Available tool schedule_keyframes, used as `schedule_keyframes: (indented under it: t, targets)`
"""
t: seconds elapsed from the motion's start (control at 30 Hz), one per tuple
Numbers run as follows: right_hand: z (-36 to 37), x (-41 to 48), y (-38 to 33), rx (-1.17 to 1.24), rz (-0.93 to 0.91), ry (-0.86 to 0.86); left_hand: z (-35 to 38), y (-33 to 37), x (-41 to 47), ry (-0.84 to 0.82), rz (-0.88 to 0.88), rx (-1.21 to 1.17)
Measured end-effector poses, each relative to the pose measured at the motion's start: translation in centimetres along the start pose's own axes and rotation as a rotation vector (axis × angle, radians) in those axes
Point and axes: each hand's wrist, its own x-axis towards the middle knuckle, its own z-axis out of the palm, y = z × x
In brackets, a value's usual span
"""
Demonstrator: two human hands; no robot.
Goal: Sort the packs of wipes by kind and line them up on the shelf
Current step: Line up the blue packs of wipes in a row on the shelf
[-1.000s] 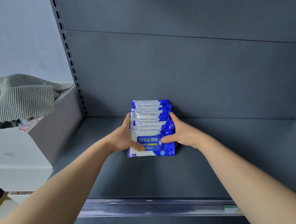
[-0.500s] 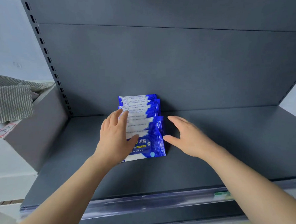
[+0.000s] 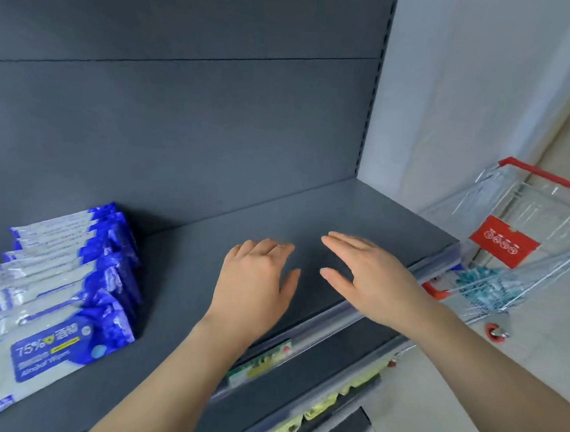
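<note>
In the head view, you are holding both hands out over the shelf [image 3: 310, 214], and neither is gripping anything. Your left hand [image 3: 257, 280] is hanging loose with its fingers lightly bent. Your right hand [image 3: 376, 283] is lying flat with its fingers straight. The two are sitting just beside each other, thumbs facing. I cannot tell whether the palms are touching the shelf.

The packs [image 3: 62, 290] are lying well to the left of your left hand, clear of both hands. They are running in one overlapping row from the back panel toward the front edge.

That row looks finished to me, so I judge you are standing between picks, with one kind placed and the next not yet fetched. The next move is probably calling for a reach past your right hand, down into the cart [image 3: 519, 254]. Something teal [image 3: 478, 279] is lying there, too blurred to name. A second row would be going into the bare stretch under your hands.

The packs are showing as soft, glossy blue-and-white film, crinkling at the seams. The nearest one is showing "75%" and "Alcohol Wipes" on its face. Each is lapping over the one behind, so they may be prone to sliding.
</note>
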Motion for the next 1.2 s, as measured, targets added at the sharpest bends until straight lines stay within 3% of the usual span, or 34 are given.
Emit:
schedule_keyframes:
  t: [0.57, 0.77, 1.2]
  targets:
    - [-7.8, -11.3, 39.5, -0.035, 0.345, 0.007, 19.8, 34.2, 18.2, -0.097, 0.156, -0.246]
    - [-7.5, -9.3, 52.0, -0.015, 0.472, -0.006, 29.2, 40.3, 26.1, -0.208, 0.135, -0.258]
    - [-5.1, 4.2, 78.2, 0.027, 0.485, -0.161, 48.2, 45.5, 44.8, -0.452, -0.027, -0.156]
